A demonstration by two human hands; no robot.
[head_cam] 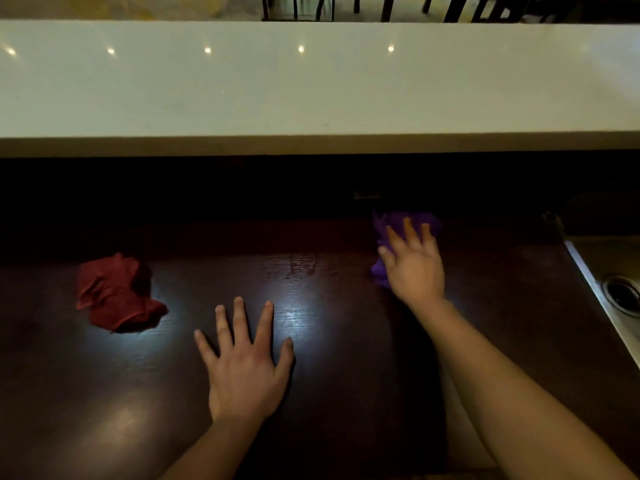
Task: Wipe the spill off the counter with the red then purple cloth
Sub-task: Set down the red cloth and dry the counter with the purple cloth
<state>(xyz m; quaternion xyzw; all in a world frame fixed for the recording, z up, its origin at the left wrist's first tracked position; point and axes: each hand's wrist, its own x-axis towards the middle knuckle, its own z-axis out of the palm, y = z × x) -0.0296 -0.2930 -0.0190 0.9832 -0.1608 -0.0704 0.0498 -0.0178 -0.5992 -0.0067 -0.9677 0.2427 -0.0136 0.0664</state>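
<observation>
The right hand (414, 268) lies with spread fingers on top of the purple cloth (381, 225) and presses it on the dark counter (346, 358), near the sink (609, 258). The left hand (244, 372) rests flat on the counter, fingers spread, holding nothing. The red cloth (116, 294) lies crumpled at the left, apart from both hands.

Dark counter (346, 306) bare between red cloth (116, 296) at left and purple cloth (382, 226) at back right, left hand (246, 372) flat at centre front, right hand (414, 265) lying on purple cloth, raised white ledge (311, 81) along whole back edge, sink (609, 268) bounding right side.
</observation>
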